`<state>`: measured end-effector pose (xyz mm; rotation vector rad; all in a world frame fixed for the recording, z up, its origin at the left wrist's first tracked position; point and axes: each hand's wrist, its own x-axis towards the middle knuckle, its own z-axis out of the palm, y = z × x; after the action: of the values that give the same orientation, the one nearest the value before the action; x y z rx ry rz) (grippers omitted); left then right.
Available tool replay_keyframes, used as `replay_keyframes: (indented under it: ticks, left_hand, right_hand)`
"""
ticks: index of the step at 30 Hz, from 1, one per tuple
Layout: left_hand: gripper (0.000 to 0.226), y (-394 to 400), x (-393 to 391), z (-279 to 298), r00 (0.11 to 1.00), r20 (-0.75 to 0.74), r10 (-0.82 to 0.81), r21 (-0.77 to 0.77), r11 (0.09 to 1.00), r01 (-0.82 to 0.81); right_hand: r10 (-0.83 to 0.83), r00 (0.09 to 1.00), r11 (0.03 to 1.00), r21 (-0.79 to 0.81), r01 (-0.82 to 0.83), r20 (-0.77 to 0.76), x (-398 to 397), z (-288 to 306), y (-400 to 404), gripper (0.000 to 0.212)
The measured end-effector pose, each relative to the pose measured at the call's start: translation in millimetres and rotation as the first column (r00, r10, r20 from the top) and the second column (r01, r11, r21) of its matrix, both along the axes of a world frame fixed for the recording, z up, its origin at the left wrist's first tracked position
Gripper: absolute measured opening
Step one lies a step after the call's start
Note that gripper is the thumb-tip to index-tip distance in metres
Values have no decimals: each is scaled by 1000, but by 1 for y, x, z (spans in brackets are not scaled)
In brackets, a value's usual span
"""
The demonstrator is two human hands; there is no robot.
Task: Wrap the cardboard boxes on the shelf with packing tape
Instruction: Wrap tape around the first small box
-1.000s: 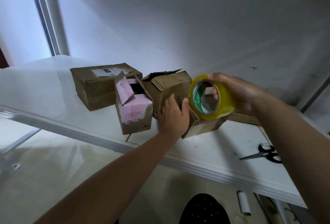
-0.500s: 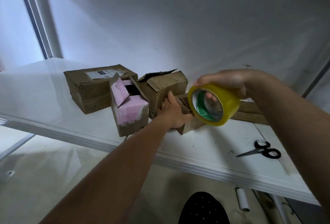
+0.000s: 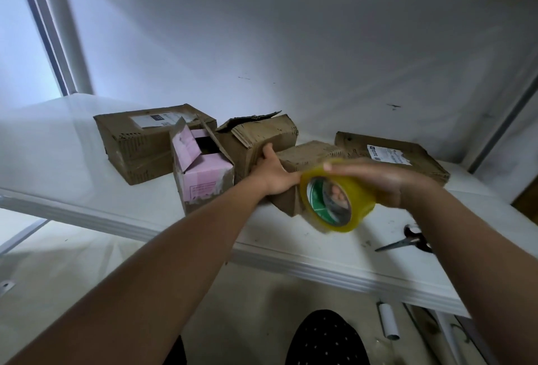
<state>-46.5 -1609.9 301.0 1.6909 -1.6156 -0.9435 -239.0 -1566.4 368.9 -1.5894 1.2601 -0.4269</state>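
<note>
On the white shelf (image 3: 87, 196) against a white wall, my left grip (image 3: 275, 174) holds a cardboard box (image 3: 308, 158); my right grip (image 3: 378, 179) holds the tape roll (image 3: 334, 198).

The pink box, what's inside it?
The pink box stands on the shelf with its top flaps up. Through the opening only a dark hollow shows; the flaps and walls cover the rest, so any contents cannot be seen.

White labels on the left brown box (image 3: 151, 143) and flat right box (image 3: 407, 158) carry print too small to read.
</note>
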Motion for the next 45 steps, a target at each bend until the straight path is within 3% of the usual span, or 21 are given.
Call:
replay_keyframes:
  ticks: [4, 6, 8, 10, 14, 17, 20, 22, 27, 31, 34, 37, 40, 43, 45]
  left_hand:
    - [99, 12, -5, 0, 934, -338, 117, 166, 984, -63]
    - [82, 18, -14, -12, 913, -370, 171, 169, 979, -115]
    - [71, 18, -18, -26, 913, -345, 216, 27, 975, -220]
    - [68, 16, -13, -34, 900, -379, 216, -79, 961, -264]
    - [69, 21, 6, -43, 809, -580, 95, -70, 984, -166]
    - [97, 31, 17, -51, 885, -464, -35, -136, 990, -32]
    - [139, 31, 13, -52, 973, -148, -178, -152, 976, 156]
    - [144, 30, -1, -48, 985, -37, -167, -187, 970, 157]
    - [132, 21, -17, -47, 997, 60, -41, -263, 963, 56]
    - [135, 12, -12, -43, 998, -48, -34, -125, 992, 28]
    - [143, 8, -11, -41, 996, -83, -38, -83, 996, 31]
    - [148, 3, -8, -43, 992, -121, -16, -38, 999, 12]
    - [155, 3, -7, -44, 991, -134, -28, -16, 1000, 26]
    - [149, 5, -8, -39, 982, -187, -27, -28, 999, 23]
    - [136, 2, -5, -30, 967, -253, 1, -4, 1000, -2]
  right_hand:
    - [-80, 953, 982, -139, 125, 293, 1, 33, -10, 45]
    - [-123, 959, 961, -208, 179, 256, 12, 35, -15, 29]
    - [-185, 957, 947, -219, 235, 225, 21, 30, -20, 23]
    - [-238, 942, 939, -192, 285, 237, 28, 24, -22, 30]
    - [-300, 938, 888, -309, 341, 174, 41, 18, -30, 38]
    - [-325, 930, 894, -264, 362, 174, 38, 12, -36, 38]
    - [-286, 947, 925, -214, 313, 146, 36, 13, -38, 44]
    - [-259, 958, 933, -225, 282, 126, 35, 13, -38, 52]
    - [-227, 966, 938, -240, 251, 124, 28, 12, -34, 60]
    - [-66, 952, 997, -61, 50, -299, 28, 38, -30, 87]
    - [14, 891, 999, 53, 11, -453, 24, 37, -26, 85]
    - [116, 824, 985, 169, -25, -554, 17, 4, -16, 63]
    - [88, 881, 992, 124, -34, -465, 6, -16, -8, 46]
    - [76, 939, 990, 136, -31, -336, -5, -9, -3, 70]
    - [57, 977, 998, 51, -47, -205, -10, 7, -5, 80]
